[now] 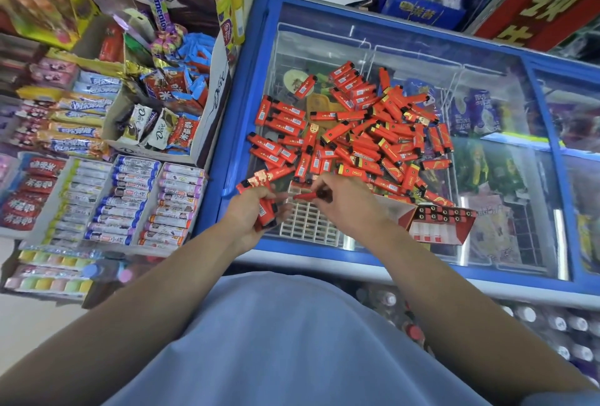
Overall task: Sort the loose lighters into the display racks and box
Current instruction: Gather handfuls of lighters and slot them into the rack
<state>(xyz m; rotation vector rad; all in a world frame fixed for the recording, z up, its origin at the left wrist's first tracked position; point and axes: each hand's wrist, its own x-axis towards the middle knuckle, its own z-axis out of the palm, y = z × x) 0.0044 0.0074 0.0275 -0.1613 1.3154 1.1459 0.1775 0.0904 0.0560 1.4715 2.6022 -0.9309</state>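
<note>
Lighters [357, 132], red with black caps, lie in a loose heap in the middle of the frame, spread over the glass lid of a blue-framed chest freezer [548, 158]. Many show a white barcode label; others show gold print. The heap runs from the upper centre down to just above the hands.

Just below the heap, near the freezer's front edge, sits a white display rack [308, 223], a grid of small open cells that looks mostly unfilled. To its right, touching the lower edge of the heap, lies a red box [438, 222] with its flap open; a row of black lighter caps shows along its upper side.

At lower centre the left hand [250, 214] is curled around a bundle of several red lighters [264, 210], their ends sticking out past the fingers toward the upper left and down over the rack's left edge. The right hand [341, 201] pinches a single lighter [306, 195] between thumb and fingertips, held roughly level above the rack's top edge, its tip pointing toward the left hand.

Left of the freezer, trays of candy and chocolate packets [130, 178] fill the frame. A light blue shirt [292, 340] fills the bottom.
</note>
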